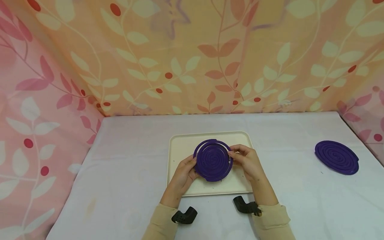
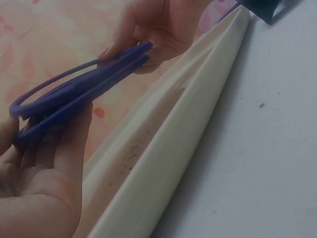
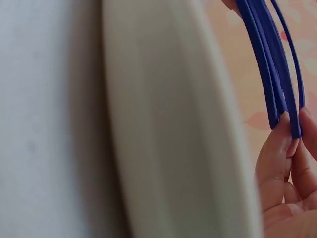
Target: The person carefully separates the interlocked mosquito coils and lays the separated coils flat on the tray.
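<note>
Over the cream tray (image 1: 180,145), both hands hold a round purple mosquito coil (image 1: 213,160). My left hand (image 1: 183,175) pinches its left edge, thumb on top and fingers beneath. The right hand (image 1: 248,164) grips the opposite edge between thumb and fingers. One outer ring of the coil stands apart from the rest, with a gap along the top and right. Seen edge-on in the left wrist view, the coil (image 2: 74,91) is split into separate layers. The right wrist view shows fingertips at the lower end of these layers (image 3: 267,64).
A second purple mosquito coil (image 1: 336,157) lies flat on the white tablecloth (image 1: 288,140) at the right. Small dark crumbs (image 2: 133,153) are scattered in the tray. Black wrist mounts (image 1: 185,215) sit at both sleeves. Patterned curtains (image 1: 192,66) stand behind and beside the table.
</note>
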Action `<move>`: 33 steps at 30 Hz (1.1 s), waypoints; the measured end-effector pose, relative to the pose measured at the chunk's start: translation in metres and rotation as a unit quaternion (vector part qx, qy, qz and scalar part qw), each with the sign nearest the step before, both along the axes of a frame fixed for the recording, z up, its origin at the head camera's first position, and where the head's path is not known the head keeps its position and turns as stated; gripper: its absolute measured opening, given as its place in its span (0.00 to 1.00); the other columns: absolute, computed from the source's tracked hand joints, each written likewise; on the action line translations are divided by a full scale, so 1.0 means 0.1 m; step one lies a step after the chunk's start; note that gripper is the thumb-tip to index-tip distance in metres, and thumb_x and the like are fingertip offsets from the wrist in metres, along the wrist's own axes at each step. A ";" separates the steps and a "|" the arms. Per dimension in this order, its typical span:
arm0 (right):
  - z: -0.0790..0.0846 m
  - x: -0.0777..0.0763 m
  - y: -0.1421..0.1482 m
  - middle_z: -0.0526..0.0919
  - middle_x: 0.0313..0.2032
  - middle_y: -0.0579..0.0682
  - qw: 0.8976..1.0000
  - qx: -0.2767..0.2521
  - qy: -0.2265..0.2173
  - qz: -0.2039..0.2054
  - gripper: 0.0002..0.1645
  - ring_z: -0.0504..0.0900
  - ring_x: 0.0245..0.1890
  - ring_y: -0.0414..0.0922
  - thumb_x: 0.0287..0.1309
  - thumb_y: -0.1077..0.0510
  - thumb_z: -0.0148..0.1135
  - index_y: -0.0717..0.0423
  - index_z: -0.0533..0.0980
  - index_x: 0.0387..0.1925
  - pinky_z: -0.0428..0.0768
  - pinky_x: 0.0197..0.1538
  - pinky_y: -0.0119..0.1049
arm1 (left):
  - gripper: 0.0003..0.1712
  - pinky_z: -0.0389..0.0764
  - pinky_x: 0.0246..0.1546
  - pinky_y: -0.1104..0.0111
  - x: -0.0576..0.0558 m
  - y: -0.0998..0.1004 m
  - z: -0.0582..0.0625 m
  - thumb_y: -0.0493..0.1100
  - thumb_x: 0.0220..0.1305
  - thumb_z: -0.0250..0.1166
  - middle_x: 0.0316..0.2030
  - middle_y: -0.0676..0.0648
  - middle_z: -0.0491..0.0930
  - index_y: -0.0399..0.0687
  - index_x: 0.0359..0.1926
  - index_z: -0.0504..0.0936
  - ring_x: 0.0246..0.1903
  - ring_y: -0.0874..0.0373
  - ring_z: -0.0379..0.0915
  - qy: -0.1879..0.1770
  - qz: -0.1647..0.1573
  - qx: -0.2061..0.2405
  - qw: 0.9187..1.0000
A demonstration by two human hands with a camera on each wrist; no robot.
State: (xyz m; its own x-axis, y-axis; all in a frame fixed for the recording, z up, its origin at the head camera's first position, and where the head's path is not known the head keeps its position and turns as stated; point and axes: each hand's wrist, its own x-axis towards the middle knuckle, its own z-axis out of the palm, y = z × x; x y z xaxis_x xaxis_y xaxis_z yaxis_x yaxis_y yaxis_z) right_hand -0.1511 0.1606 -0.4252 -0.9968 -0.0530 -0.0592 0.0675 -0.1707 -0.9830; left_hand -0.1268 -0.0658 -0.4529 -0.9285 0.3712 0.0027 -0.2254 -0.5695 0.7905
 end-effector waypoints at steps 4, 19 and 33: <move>0.00 0.00 0.00 0.78 0.26 0.44 1.000 -0.002 -0.012 -0.007 0.16 0.78 0.23 0.35 0.55 0.75 0.57 0.51 0.80 0.28 0.80 0.27 0.28 | 0.16 0.80 0.41 0.67 0.00 -0.01 -0.02 0.33 0.71 0.46 0.44 0.48 0.80 0.36 0.57 0.70 0.42 0.59 0.78 0.023 -0.029 0.024 0.999; 0.04 0.01 -0.01 0.80 0.26 0.43 1.000 0.018 -0.013 -0.020 0.08 0.78 0.28 0.36 0.55 0.71 0.62 0.55 0.80 0.31 0.80 0.31 0.28 | 0.21 0.81 0.44 0.64 0.00 0.00 -0.02 0.32 0.73 0.43 0.47 0.48 0.80 0.30 0.64 0.61 0.45 0.57 0.78 0.028 -0.031 0.025 0.999; 0.00 -0.01 0.00 0.81 0.29 0.45 0.998 0.051 0.003 0.026 0.13 0.80 0.30 0.37 0.53 0.73 0.61 0.75 0.73 0.41 0.82 0.35 0.31 | 0.17 0.79 0.46 0.66 -0.02 0.03 -0.01 0.31 0.72 0.43 0.47 0.48 0.80 0.40 0.59 0.67 0.46 0.59 0.77 0.027 0.010 0.003 1.000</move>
